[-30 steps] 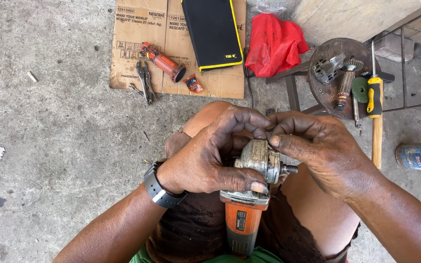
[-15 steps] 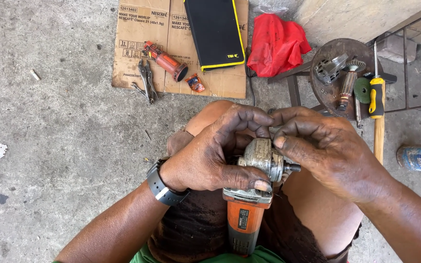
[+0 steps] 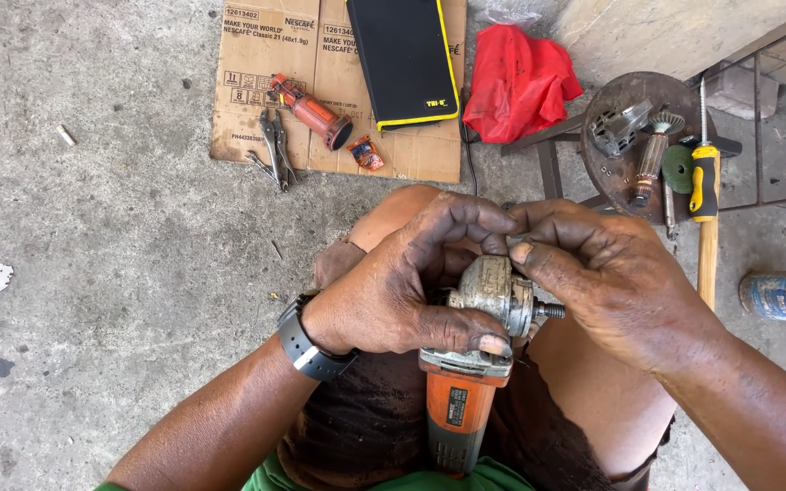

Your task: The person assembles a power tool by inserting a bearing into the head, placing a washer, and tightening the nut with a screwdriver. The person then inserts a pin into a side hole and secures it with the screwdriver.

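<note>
An angle grinder (image 3: 466,382) with an orange body and a worn grey gear head (image 3: 493,291) rests upright on my lap. My left hand (image 3: 402,291) wraps around the gear head, thumb pressed on its lower edge. My right hand (image 3: 602,273) grips the gear head from the right, fingertips on its top, beside the short threaded spindle (image 3: 549,311) that sticks out to the right. A dark watch sits on my left wrist.
Flattened cardboard (image 3: 256,91) on the concrete floor carries locking pliers (image 3: 275,150), an orange tool part (image 3: 311,114) and a black-and-yellow case (image 3: 402,59). A red bag (image 3: 520,82) lies beside it. A rusty round stool (image 3: 634,136) holds a motor armature; a yellow-handled screwdriver (image 3: 704,177) and a tin (image 3: 784,295) are at right.
Both hands and the grinder have stayed nearly still on my lap. My fingers shifted slightly on the gear head.
</note>
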